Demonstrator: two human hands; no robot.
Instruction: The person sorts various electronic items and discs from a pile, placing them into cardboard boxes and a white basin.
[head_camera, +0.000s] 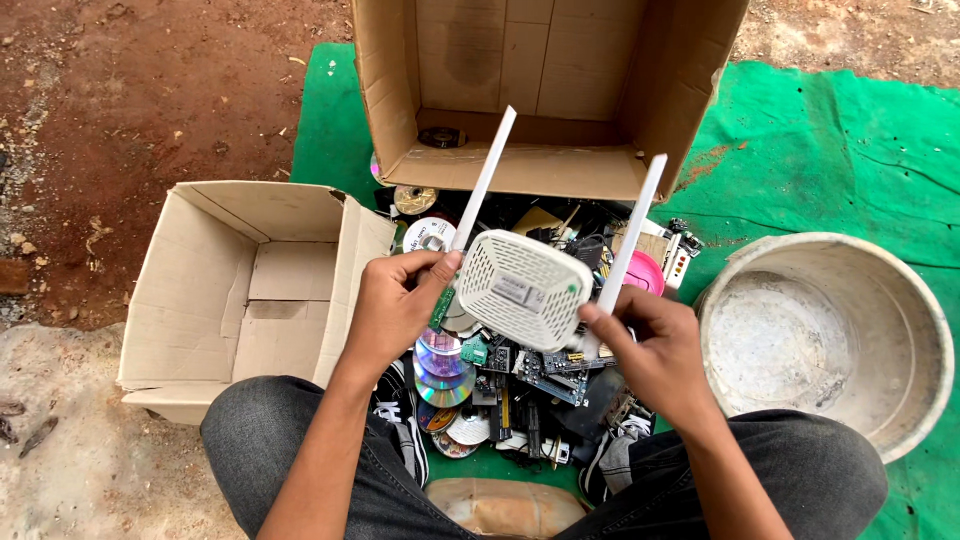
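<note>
Above green matting (800, 130), both hands, left (395, 305) and right (655, 350), grip a white router (520, 290), fingers curled.

Soft, even daylight fills the scene, bright without harsh glare. Shadows are faint and diffuse; the darkest lie inside the tall cardboard box (520, 70) at twelve o'clock and under the pile of discs and circuit boards (500, 380) at centre. Focus is sharp across the middle. Wide-angle distortion bends the edges, stretching the grey basin (905, 300) at three o'clock.
</note>
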